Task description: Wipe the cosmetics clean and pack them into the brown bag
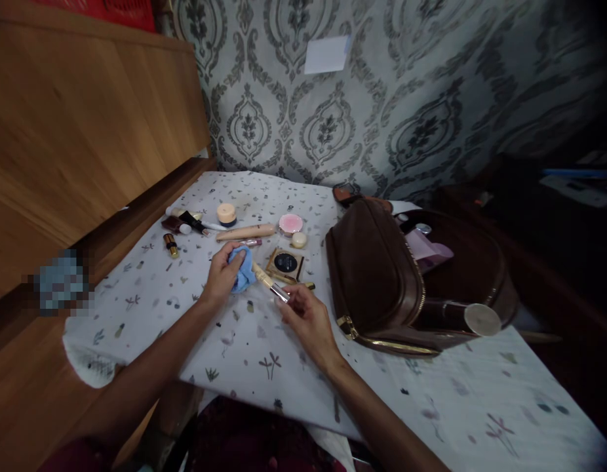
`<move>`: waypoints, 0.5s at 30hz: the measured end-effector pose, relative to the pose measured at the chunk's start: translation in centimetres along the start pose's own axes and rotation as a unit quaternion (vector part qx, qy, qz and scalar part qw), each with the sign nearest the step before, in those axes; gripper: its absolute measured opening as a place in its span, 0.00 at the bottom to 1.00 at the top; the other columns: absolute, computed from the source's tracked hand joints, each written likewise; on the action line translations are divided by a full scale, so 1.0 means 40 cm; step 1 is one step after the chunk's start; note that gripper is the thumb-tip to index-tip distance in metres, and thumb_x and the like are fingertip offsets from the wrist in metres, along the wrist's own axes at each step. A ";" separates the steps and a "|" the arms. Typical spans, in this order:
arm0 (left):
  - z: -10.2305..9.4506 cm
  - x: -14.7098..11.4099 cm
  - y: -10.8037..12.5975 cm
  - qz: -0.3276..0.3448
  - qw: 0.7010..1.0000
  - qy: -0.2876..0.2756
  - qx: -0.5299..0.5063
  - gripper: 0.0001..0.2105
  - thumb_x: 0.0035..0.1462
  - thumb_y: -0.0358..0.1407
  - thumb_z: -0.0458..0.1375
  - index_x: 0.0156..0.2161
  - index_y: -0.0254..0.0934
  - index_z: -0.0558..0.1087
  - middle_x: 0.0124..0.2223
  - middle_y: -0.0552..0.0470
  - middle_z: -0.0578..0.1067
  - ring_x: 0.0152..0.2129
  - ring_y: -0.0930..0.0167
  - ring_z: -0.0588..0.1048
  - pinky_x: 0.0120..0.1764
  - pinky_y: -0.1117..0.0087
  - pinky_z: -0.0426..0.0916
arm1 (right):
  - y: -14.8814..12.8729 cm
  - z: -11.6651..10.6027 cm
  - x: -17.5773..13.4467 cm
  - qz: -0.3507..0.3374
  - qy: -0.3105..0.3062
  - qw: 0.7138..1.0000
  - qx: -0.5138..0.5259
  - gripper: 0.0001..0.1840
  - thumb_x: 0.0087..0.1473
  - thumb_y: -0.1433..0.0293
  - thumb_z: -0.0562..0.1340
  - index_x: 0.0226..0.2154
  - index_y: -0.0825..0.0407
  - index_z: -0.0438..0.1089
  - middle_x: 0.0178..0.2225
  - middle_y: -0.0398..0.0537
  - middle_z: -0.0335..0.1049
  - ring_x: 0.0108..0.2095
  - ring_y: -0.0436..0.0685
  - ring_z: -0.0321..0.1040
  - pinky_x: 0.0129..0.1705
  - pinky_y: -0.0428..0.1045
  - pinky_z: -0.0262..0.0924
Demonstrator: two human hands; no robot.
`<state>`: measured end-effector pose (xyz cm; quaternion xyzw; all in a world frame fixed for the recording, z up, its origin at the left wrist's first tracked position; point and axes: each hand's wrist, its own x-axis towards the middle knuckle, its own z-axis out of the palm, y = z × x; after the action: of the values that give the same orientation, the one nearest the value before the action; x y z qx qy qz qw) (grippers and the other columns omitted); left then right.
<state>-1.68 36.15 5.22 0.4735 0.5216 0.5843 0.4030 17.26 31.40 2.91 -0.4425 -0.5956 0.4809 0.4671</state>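
Observation:
My left hand [219, 275] is closed on a crumpled blue cloth [242, 275], which covers or touches the far end of a slim beige cosmetic tube [264, 276]. The tube's silver end [280, 292] is pinched in the fingers of my right hand [311, 321]. Both hands are above the patterned white tablecloth [185, 328]. Just beyond them lies a square gold compact [285, 263] with a black round label. A thin gold stick [309, 286] shows partly behind my right fingers. Near the cloth lies a small pink tube [250, 242].
An open brown makeup bag [377, 275] stands on the right, with a lilac packet [427, 250] inside. Toward the back are a peach-lidded jar [226, 214], a long beige tube [247, 232], a pink round compact [290, 224] and a cream pot [298, 240]. A wooden cabinet [101, 111] borders the left.

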 end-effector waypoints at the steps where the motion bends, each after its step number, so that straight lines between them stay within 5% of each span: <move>1: 0.000 0.000 0.001 0.001 1.000 0.000 0.005 0.12 0.55 0.44 0.60 0.39 0.37 0.72 0.24 0.60 0.64 0.17 0.77 0.60 0.20 0.77 0.59 | 0.001 -0.001 0.000 0.004 -0.001 1.000 -0.003 0.16 0.53 0.56 0.64 0.36 0.50 0.66 0.23 0.37 0.61 0.22 0.50 0.61 0.24 0.45 0.57; 15: -0.006 -0.005 0.013 0.049 0.997 0.003 0.064 0.09 0.56 0.40 0.57 0.37 0.37 0.72 0.25 0.59 0.66 0.22 0.75 0.63 0.27 0.76 0.61 | 0.000 -0.008 -0.012 0.024 -0.042 0.997 -0.056 0.22 0.61 0.49 0.54 0.31 0.50 0.64 0.22 0.41 0.66 0.20 0.50 0.64 0.24 0.46 0.58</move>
<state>-1.85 35.85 5.72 0.5214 0.5349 0.5706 0.3411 17.65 30.97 2.87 -0.4614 -0.6298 0.4759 0.4049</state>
